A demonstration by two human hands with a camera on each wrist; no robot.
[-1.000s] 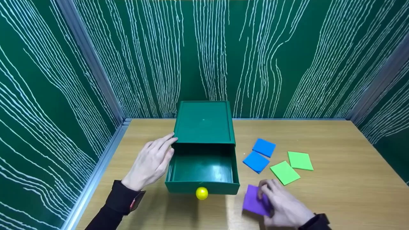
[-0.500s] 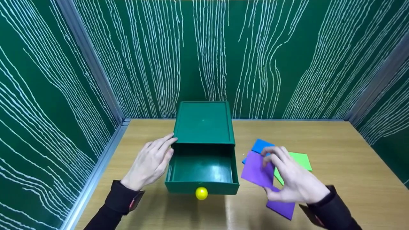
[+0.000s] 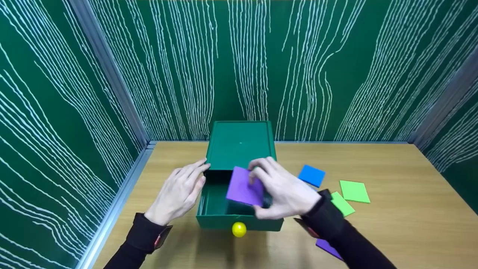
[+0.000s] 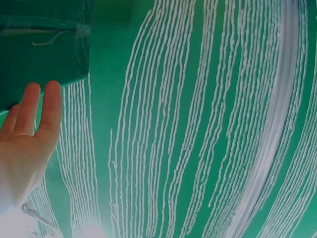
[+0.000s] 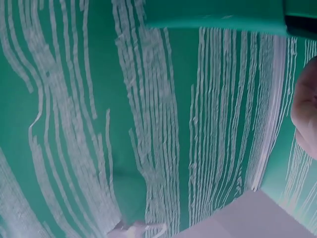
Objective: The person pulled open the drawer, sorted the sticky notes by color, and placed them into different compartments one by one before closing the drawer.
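Observation:
A green box [image 3: 241, 144] stands at the back of the table with its drawer [image 3: 213, 221] pulled out, a yellow ball knob [image 3: 239, 229] on the front. Over the drawer my right hand [image 3: 282, 190] pinches a purple square sheet [image 3: 242, 186] between thumb and fingers, tilted and hiding part of the drawer's inside. My left hand [image 3: 179, 192] has its fingers extended, fingertips touching the box's left side near its front edge. In the left wrist view, that hand's fingers [image 4: 51, 111] reach up to the box. The right wrist view catches only a part of the right hand [image 5: 306, 109].
Right of the box lie blue squares [image 3: 312, 175], one mostly hidden by my arm, and two green squares [image 3: 354, 191]. Another purple square [image 3: 328, 248] lies nearer the front, partly behind my right sleeve [image 3: 343, 231]. Green walls with white lines [image 3: 179, 74] enclose the table [image 3: 403, 224].
My right hand has lifted a purple sheet from the table and carried it left over the drawer. Another purple square stays on the table. The left hand holds its place.

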